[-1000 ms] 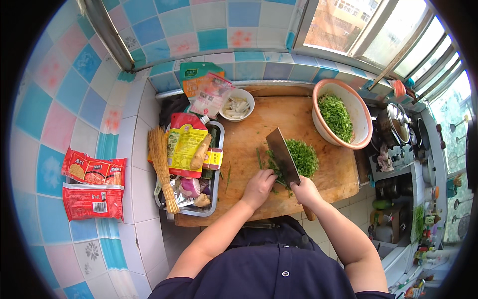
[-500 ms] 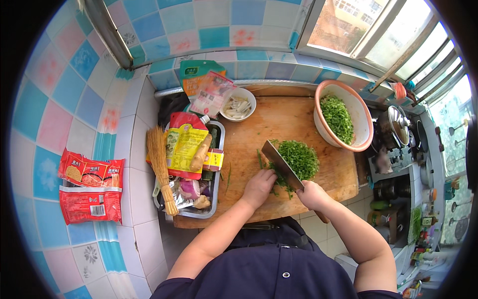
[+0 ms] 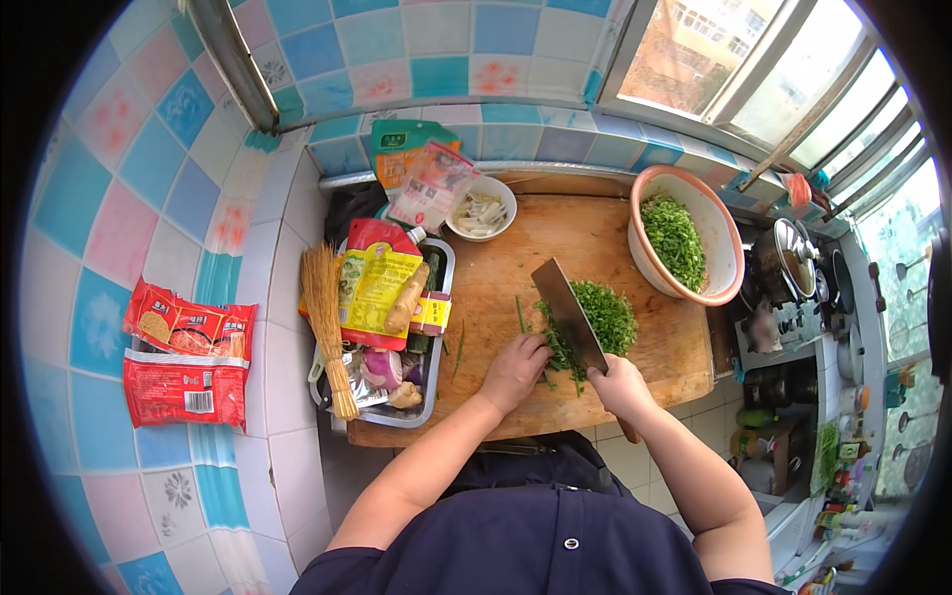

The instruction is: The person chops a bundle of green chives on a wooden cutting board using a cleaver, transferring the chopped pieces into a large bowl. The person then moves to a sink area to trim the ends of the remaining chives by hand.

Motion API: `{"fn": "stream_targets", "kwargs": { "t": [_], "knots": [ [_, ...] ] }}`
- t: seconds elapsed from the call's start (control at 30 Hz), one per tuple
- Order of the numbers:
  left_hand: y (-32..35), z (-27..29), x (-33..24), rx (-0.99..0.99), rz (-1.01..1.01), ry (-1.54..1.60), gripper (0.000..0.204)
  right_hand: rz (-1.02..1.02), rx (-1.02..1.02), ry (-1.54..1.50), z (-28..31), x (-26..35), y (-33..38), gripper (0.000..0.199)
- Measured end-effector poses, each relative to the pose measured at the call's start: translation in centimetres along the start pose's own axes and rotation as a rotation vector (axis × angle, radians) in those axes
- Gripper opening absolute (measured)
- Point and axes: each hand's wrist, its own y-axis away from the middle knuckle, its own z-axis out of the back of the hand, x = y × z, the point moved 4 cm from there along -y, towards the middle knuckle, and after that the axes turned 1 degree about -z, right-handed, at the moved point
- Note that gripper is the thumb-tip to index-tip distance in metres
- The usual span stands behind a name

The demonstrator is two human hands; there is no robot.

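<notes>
My right hand is wrapped round the handle of a cleaver, whose broad blade points up and away to the left. The blade stands against a heap of finely chopped greens on the wooden cutting board. Left of the blade, my left hand rests on the board with its fingers curled over some of the greens; what lies under the fingertips is mostly hidden. A few loose green stalks lie beyond and left of that hand.
At the back right stands a pink-rimmed bowl of chopped greens; a small white bowl holds pale slices. Left is a metal tray with packets, ginger, onion and a straw brush. Red packets lie far left; a stove is right.
The cleaver's blade has shifted slightly right and away, its far end now a little higher above the greens. My left hand stays nearly in place. The whole view has shifted slightly.
</notes>
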Motion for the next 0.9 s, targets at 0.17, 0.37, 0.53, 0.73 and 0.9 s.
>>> {"fn": "stream_targets", "kwargs": {
  "t": [0.17,0.37,0.53,0.73,0.9],
  "knots": [
    [-0.1,-0.2,0.1,0.020,0.022,-0.057,0.021,-0.020,0.065,0.094,-0.3,0.2,1.0,0.031],
    [0.1,-0.3,0.0,0.027,0.037,-0.080,0.021,-0.056,0.087,0.139,-1.3,-0.6,0.2,0.032],
    [0.3,-0.7,0.2,0.038,0.065,-0.076,0.020,-0.033,0.089,0.220,-1.4,0.8,-0.1,0.028],
    [0.6,-0.3,0.3,0.101,0.077,-0.047,0.020,0.037,-0.073,0.170,-4.2,1.8,-1.6,0.024],
    [1.2,1.4,0.1,0.083,0.009,0.010,0.030,-0.063,0.061,-0.157,-2.4,0.6,-2.1,0.025]
  ]
}}
